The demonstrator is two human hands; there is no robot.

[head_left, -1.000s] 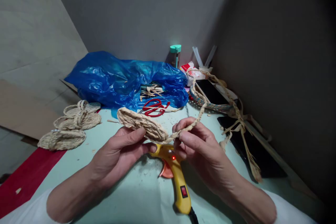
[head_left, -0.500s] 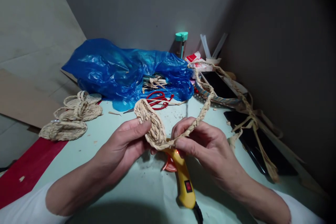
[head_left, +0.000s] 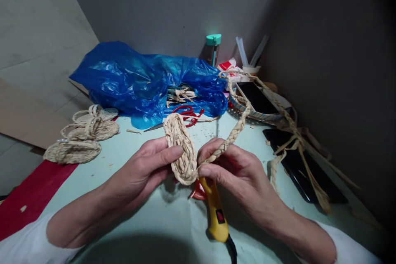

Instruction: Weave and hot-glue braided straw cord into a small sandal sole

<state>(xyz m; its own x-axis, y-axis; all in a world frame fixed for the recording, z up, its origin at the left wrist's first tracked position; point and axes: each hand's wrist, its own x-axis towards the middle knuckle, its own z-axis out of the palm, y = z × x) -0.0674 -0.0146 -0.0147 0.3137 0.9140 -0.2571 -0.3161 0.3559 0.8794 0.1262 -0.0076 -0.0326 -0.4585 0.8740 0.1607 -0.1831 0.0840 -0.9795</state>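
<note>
My left hand [head_left: 154,165] grips a small oval sole [head_left: 181,150] coiled from straw braid, its thumb lying across the face. The fingers of my right hand [head_left: 232,167] are closed on the straw braid [head_left: 235,132] close to the sole's lower right end. From there the braid runs up and back in a long loop toward the right. Below my hands rests a yellow glue gun [head_left: 216,214] with a black cord and a red switch; its front part is hidden. An orange-red piece [head_left: 198,192] shows beside it.
Several small woven straw slippers [head_left: 74,151] lie at left on a red strip [head_left: 40,194]. Behind are a blue plastic bag [head_left: 136,82] with straw inside and red-handled scissors [head_left: 185,112]. At right are a phone [head_left: 256,97] and a dark flat device [head_left: 305,169].
The sole has turned more upright and shows its face more fully. The braid at my right fingers now bends up more steeply from the sole's end. The view has shifted slightly.
</note>
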